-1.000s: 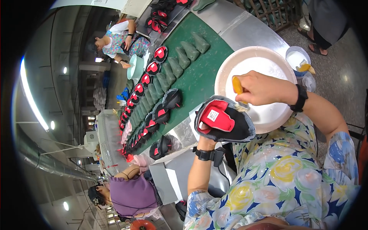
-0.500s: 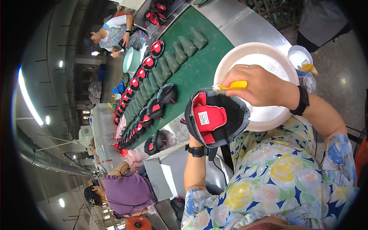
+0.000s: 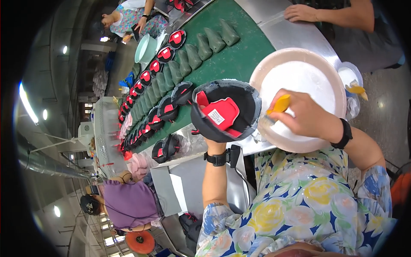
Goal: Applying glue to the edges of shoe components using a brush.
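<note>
My left hand [image 3: 215,147] grips a black shoe upper [image 3: 246,105] from beneath, its fingers mostly hidden by it. The upper has a red lining, a white label and a grey edge smeared whitish, and its opening faces up. In my right hand [image 3: 305,115] is a brush [image 3: 281,103] with a yellow handle, pinched between thumb and fingers. Its pale bristles point down beside the upper's right edge, apart from it, over the near left part of a wide pinkish basin [image 3: 341,105]. White liquid [image 3: 310,79] lies in the basin.
A green work surface [image 3: 244,55] carries rows of grey-green shoe forms [image 3: 193,56] and red-lined uppers [image 3: 166,54]. Right of the basin stands a small white tub [image 3: 349,73] with a yellow-handled brush. Another person's hand [image 3: 300,13] rests on the metal edge. Two co-workers are at left.
My right hand has moved the brush off the upper's edge, down and right over the basin. The upper has tilted and shifted slightly left and up. Another person's arm has appeared at top right.
</note>
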`<move>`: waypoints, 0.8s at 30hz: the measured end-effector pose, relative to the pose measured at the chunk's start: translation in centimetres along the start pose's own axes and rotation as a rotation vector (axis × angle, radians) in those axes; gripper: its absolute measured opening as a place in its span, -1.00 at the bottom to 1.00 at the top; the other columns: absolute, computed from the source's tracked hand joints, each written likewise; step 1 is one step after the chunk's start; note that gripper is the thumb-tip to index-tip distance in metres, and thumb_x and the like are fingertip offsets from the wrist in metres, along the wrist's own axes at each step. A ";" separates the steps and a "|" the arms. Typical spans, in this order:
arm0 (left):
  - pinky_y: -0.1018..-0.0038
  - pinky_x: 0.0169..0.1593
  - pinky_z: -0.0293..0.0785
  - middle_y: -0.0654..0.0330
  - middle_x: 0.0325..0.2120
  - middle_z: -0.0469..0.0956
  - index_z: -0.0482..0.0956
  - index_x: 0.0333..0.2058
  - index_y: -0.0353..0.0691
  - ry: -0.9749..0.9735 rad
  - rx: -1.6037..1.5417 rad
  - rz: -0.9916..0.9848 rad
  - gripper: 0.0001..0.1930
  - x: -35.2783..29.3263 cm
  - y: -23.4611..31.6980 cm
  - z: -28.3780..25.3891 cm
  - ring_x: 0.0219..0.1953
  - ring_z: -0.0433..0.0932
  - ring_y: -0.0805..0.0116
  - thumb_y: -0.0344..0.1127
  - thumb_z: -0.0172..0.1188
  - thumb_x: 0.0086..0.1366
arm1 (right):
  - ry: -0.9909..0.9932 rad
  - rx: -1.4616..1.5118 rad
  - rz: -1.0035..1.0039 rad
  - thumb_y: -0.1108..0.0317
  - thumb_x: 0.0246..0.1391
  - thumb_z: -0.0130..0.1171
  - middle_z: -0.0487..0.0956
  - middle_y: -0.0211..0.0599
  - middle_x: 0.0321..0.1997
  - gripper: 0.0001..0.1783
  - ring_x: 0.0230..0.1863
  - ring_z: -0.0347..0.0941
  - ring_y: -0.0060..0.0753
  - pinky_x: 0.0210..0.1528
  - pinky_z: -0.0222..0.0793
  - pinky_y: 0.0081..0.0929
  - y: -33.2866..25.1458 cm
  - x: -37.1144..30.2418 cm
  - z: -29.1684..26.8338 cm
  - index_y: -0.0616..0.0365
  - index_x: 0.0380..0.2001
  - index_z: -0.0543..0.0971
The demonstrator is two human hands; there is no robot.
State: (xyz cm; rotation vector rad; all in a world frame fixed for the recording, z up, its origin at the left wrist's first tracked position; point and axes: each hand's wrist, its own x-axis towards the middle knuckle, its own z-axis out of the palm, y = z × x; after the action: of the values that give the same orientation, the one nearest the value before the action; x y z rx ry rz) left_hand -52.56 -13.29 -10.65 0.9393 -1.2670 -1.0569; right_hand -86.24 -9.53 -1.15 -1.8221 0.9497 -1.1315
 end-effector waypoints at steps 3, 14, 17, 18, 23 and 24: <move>0.21 0.37 0.23 0.06 0.35 0.21 0.09 0.38 -0.24 0.005 0.327 0.144 -0.32 0.3 -1.9 -2.5 0.32 0.29 0.13 -0.34 0.17 0.36 | 0.200 -0.045 0.009 0.41 0.10 0.29 0.61 -0.15 -0.34 -0.86 -0.35 0.58 -0.24 -0.24 0.44 -0.42 0.2 0.5 -2.2 0.25 -0.34 0.57; 0.29 -0.17 0.67 0.08 -0.03 0.52 0.19 0.24 -0.07 0.291 -0.036 -0.339 -0.53 12.1 -11.6 -6.8 -0.16 0.61 0.21 -0.53 -0.07 0.40 | 0.234 0.176 0.378 0.48 0.18 0.19 0.55 -0.27 -0.16 -0.84 -0.09 0.51 -0.46 0.03 0.40 -0.52 1.7 -2.8 -5.2 0.22 -0.17 0.49; 0.32 -0.12 0.63 0.04 0.01 0.51 -0.05 0.43 0.02 0.438 0.238 -0.539 -0.25 11.9 -14.1 -11.5 -0.14 0.61 0.21 -0.61 -0.05 0.33 | 0.150 0.137 0.354 0.50 0.19 0.16 0.54 -0.28 -0.15 -0.85 -0.08 0.50 -0.47 0.05 0.38 -0.54 1.5 -2.2 -5.1 0.22 -0.16 0.50; 0.30 -0.18 0.65 0.03 0.02 0.49 -0.04 0.42 0.03 0.465 0.274 -0.561 -0.27 11.8 -13.6 -13.1 -0.20 0.63 0.21 -0.58 -0.05 0.34 | 0.105 0.150 0.363 0.50 0.19 0.16 0.54 -0.28 -0.15 -0.85 -0.08 0.50 -0.47 0.05 0.38 -0.54 1.5 -2.0 -5.2 0.22 -0.16 0.50; 0.35 -0.17 0.62 -0.01 0.03 0.47 0.25 0.29 -0.27 0.336 0.684 -0.364 -0.48 6.2 -1.2 -16.3 -0.15 0.63 0.23 -0.38 0.11 0.39 | 0.051 0.071 0.400 0.44 0.33 0.04 0.51 -0.33 -0.07 -0.84 -0.03 0.43 -0.53 0.02 0.33 -0.56 3.7 -2.8 -7.0 0.20 -0.07 0.46; 0.38 -0.15 0.61 -0.02 0.05 0.46 0.26 0.28 -0.31 0.318 0.691 -0.368 -0.48 4.0 2.6 -16.6 -0.13 0.62 0.23 -0.35 0.13 0.40 | 0.048 0.050 0.377 0.43 0.35 0.02 0.52 -0.34 -0.06 -0.85 -0.05 0.43 -0.55 0.00 0.32 -0.57 4.5 -3.4 -8.1 0.20 -0.08 0.47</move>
State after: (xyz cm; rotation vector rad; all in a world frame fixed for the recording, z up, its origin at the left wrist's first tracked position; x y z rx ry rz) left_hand -35.74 -16.81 -8.54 1.8445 -1.2266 -0.6905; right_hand -95.69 -10.26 -3.83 -1.4999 1.2207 -0.9547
